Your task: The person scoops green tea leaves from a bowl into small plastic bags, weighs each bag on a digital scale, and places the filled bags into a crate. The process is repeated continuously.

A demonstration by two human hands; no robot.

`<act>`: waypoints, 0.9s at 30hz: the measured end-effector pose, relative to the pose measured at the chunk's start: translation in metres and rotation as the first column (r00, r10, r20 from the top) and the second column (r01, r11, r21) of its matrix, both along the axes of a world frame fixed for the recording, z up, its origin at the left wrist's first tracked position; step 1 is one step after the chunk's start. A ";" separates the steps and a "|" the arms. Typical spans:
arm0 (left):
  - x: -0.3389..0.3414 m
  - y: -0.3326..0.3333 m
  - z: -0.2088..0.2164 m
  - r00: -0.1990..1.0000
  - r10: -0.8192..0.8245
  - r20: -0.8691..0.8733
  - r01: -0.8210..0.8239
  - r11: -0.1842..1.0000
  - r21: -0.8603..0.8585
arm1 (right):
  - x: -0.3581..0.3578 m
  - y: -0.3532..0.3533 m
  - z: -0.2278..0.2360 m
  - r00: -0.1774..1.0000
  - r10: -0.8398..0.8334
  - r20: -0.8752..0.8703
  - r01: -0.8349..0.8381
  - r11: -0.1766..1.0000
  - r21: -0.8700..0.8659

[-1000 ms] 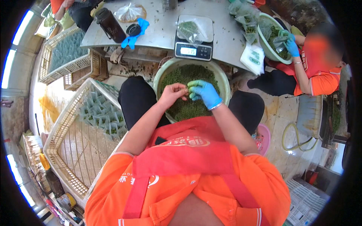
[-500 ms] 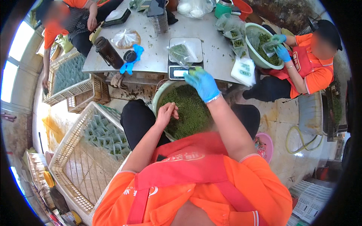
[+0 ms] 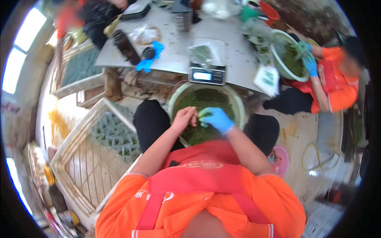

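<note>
A pale green basin (image 3: pixel 172 104) of small green peppercorn-like berries (image 3: pixel 206 97) stands between my knees. Above its near half, my bare left hand (image 3: pixel 185 119) is closed with its fingertips curled inward. Close beside it is my right hand (image 3: pixel 217 119), in a blue glove with greenish fingertips. Its fingers are bent together toward the left hand; whatever either hand pinches, if anything, is too small or hidden to make out. Beyond the basin a clear bag of green berries (image 3: pixel 201 52) lies on a digital scale (image 3: pixel 207 75) at the table edge, touched by neither hand.
A crate (image 3: pixel 75 158) at my left holds several filled bags (image 3: pixel 115 133). On the metal table (image 3: pixel 170 51) are a dark bottle (image 3: pixel 126 47) and a blue glove (image 3: pixel 152 59). At right a gloved co-worker (image 3: pixel 329 79) handles another basin (image 3: pixel 278 65). A pink basin (image 3: pixel 281 160) stands by my right knee.
My right hand has come down from the scale to the basin, beside my left hand. The bag stays on the scale. The whole view has shifted slightly.
</note>
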State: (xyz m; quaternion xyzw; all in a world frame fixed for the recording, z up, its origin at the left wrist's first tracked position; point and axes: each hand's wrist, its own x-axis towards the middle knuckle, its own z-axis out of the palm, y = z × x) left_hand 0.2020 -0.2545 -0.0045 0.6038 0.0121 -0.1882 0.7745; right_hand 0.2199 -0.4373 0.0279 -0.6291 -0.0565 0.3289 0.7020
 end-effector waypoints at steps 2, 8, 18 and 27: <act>0.004 -0.004 -0.002 0.999 0.039 0.015 -0.039 0.999 0.015 | -0.003 -0.008 0.009 0.991 -0.082 -0.109 0.081 0.997 -0.016; 0.002 0.004 -0.014 0.992 0.104 -0.073 -0.102 0.994 0.033 | 0.048 -0.005 0.019 0.881 -0.468 -0.067 0.473 0.866 0.165; 0.005 0.011 0.020 0.836 -0.298 0.460 -0.154 0.677 0.719 | 0.051 -0.008 0.003 0.805 -0.513 0.297 0.546 0.837 -0.036; 0.100 0.080 0.021 0.798 0.235 0.555 -0.583 0.534 0.612 | 0.109 0.014 0.027 0.373 0.265 0.889 0.645 0.615 -0.454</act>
